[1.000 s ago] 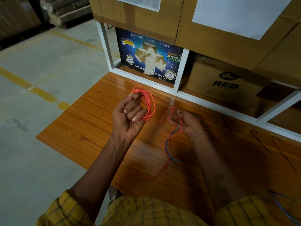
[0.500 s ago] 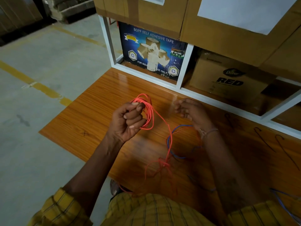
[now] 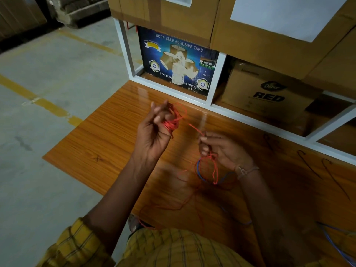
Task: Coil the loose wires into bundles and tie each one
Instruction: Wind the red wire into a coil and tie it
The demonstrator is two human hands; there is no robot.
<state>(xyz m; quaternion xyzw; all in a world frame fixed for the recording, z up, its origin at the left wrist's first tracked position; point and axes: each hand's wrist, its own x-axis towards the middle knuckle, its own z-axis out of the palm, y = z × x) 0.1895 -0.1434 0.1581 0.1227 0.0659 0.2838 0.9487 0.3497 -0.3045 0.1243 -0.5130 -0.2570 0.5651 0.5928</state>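
Both my hands are above the wooden table [image 3: 92, 143], my left hand [image 3: 154, 132] with fingers curled around the red wire coil [image 3: 173, 120], my right hand [image 3: 221, 149] pinching the loose red wire [image 3: 196, 130] near a blue wire [image 3: 198, 172].

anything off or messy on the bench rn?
One thing: a blue wire is caught up in the slack of the red wire hanging below the right hand, so the two colours overlap. The left hand holds a loose, uneven red coil. No visible damage.
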